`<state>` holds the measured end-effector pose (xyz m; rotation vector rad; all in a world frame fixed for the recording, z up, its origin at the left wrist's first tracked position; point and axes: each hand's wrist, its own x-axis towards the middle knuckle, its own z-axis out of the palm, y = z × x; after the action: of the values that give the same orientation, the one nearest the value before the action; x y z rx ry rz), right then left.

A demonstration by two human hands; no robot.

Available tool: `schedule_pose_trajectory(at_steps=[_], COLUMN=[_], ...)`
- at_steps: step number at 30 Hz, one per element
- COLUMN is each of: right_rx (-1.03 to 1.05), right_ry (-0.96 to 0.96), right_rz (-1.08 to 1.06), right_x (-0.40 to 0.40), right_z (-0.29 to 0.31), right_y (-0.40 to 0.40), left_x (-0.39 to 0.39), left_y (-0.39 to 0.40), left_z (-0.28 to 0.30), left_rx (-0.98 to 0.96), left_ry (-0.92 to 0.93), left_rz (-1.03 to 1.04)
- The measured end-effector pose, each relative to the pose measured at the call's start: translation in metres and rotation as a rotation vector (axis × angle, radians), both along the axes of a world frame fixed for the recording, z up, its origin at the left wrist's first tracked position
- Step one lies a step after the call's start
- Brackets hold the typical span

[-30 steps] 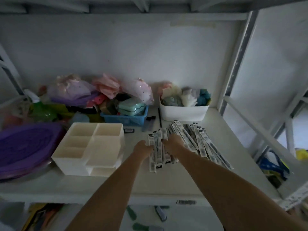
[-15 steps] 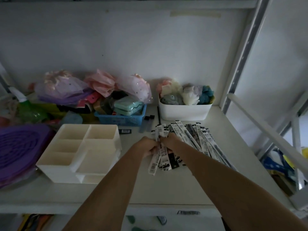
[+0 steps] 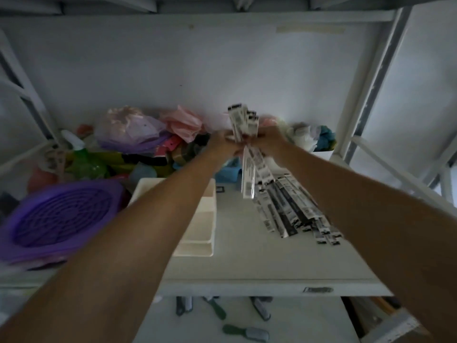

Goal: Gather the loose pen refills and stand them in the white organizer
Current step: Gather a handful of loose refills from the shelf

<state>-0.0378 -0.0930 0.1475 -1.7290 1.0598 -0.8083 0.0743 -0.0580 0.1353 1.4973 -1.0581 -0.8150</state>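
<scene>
purple tray w/ blue basket

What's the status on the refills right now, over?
Left hand and right hand both clamped on an upright bundle of refills. More refills loose on shelf. White organizer empty, partly under left arm. Nothing blocking.
</scene>
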Motion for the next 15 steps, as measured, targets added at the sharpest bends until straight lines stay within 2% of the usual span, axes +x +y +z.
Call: schedule_pose_trajectory(at_steps=[4,11,15], right_rx=[-0.091,-0.112,-0.091], right_ry=[-0.017,-0.034,-0.038], right_rz=[-0.030,-0.046,-0.026], right_x=[0.047,0.124,0.147], right_z=[0.032,0.029,0.017], right_y=[0.039,0.094,0.107], left_x=[0.049,0.118,0.138], left_y=[0.048,0.106,0.119], left_z=[0.042,0.051,0.036], left_rx=[-0.059,-0.025,0.013], left_ry=[-0.201,-0.424,-0.422], left_rz=[-0.008,0.051,0.106])
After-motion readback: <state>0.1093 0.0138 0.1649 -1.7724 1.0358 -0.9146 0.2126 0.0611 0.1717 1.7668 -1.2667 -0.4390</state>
